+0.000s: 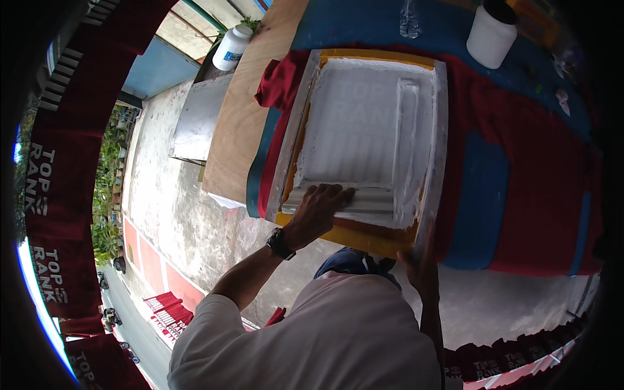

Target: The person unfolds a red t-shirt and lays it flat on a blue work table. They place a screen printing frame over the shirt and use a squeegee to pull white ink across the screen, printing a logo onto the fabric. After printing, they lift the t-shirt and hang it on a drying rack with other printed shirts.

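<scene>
A screen printing frame lies on red cloth on the table, its mesh smeared with white ink and pale lettering showing through. My left hand, a dark watch on its wrist, is closed over a squeegee lying crosswise at the near end of the mesh. At the frame's near right corner my right hand grips the edge; its fingers are dark and partly hidden. Along the right side of the mesh runs a long ridge of thick white ink. Red fabric bunches out past the frame's upper left.
On the blue-covered table stand a white tub with a black lid and a clear plastic bottle. Another white jar is at the far left. More red cloth covers the right side. Printed red cloths hang at left.
</scene>
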The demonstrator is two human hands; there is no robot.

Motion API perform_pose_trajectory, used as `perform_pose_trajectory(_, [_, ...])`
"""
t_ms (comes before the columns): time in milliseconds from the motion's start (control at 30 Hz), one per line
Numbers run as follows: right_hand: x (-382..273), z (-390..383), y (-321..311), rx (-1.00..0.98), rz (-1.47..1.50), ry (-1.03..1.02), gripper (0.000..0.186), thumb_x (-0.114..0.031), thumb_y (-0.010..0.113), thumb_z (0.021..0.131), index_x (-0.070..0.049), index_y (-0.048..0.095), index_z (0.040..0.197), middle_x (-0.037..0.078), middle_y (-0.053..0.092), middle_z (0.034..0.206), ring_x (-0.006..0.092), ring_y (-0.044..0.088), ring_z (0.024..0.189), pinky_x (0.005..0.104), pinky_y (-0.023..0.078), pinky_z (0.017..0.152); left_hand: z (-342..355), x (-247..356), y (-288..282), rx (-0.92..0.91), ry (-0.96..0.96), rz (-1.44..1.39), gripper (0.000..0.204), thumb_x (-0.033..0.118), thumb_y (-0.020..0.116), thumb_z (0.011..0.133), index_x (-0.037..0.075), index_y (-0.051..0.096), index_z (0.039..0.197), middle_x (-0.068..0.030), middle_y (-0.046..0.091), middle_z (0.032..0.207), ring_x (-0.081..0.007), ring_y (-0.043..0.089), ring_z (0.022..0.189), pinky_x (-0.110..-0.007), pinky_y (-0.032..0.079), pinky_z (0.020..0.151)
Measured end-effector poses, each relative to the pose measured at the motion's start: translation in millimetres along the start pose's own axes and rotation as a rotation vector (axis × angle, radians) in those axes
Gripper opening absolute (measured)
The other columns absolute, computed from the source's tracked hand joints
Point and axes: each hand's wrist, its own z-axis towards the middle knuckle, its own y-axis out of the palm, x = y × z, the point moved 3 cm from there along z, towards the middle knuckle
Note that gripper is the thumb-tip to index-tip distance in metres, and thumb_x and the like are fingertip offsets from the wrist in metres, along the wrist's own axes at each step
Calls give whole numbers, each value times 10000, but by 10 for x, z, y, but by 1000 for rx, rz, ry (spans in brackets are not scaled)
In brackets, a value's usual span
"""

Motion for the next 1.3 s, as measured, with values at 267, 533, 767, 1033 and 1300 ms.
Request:
perform_pose_trajectory(267, [25,21,-2,97,-117,-79,1022,-224,824,925,-68,193,1713,298,392,1670,451,462,1507,474,423,1211,891,-391,-425,39,84,-188,675,-180,561,792,55,680,1413,-200,721,1377,-376,702,1249,-490,569,1065])
perform_pose_trajectory(533, [-98,127,19,26,-42,72,1075,-263,798,920,-91,114,1730,320,483,1597,464,575,1402,478,471,1157,3287,-1298,-569,216,263,109,596,-50,632,833,183,725,1373,-162,768,1243,-348,760,1077,-482,613,941])
perform_pose_trajectory(767, [6,220,65,-30,-80,112,1087,-366,810,940,-56,121,1721,337,634,1423,467,691,1243,497,568,1026,3707,-1426,-359,-46,149,197,665,-61,598,861,205,653,1468,-148,754,1272,-344,729,1168,-506,567,1039])
perform_pose_trajectory(1033, [21,230,37,54,-128,-129,1083,-273,813,940,-4,99,1708,329,635,1425,448,695,1252,486,573,1040,1937,-753,-18,138,307,176,550,-63,638,899,183,652,1390,-59,686,1166,-283,667,1096,-504,533,948])
perform_pose_trajectory(1300, [116,90,57,-57,62,109,1107,-206,811,947,-83,37,1731,310,325,1695,465,398,1545,535,393,1235,156,40,298,89,182,63,524,-49,631,916,131,657,1408,-92,627,1258,-260,600,1203,-462,447,1019])
